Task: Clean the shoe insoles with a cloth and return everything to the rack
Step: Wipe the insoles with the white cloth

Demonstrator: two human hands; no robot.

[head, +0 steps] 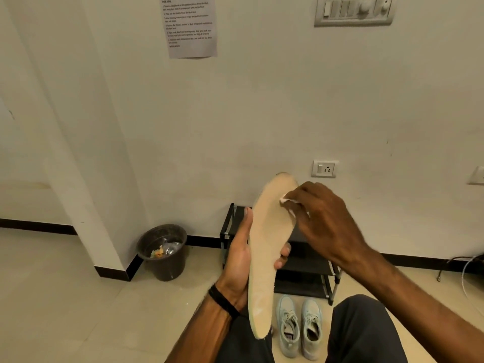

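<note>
- The wall (262, 100) fills most of the view, with a printed sheet (190, 26) taped up high, a switch panel (353, 10) top right and a socket (324, 169) lower down.
- Tiled floor (65, 297) has plenty of open room on the left. A dark bin (163, 251) with some rubbish in it sits by the corner of the wall.
- Black rack (309, 265) stands against the wall, mostly hidden behind the hands. Its shelves look bare from what I can see.
- Right hand (322, 218) comes in from the lower right, arm stretched diagonally up, fingers bunched and pinching a small white cloth (286, 201) against the upper part of the insole.
- The insole (267, 247) is tan and held up in front of the rack, well off the floor. Long axis runs nearly vertical, one rounded end up near the socket, the other down by the knees, flat face toward the camera.
- Left hand (239, 258) grips it from the left edge, palm up, thumb along the side, fingertips curling round the right edge. Black band on that wrist.
- A pair of pale sneakers (300, 327) sits on the floor just in front of the rack, between the person's legs, toes toward the rack.
</note>
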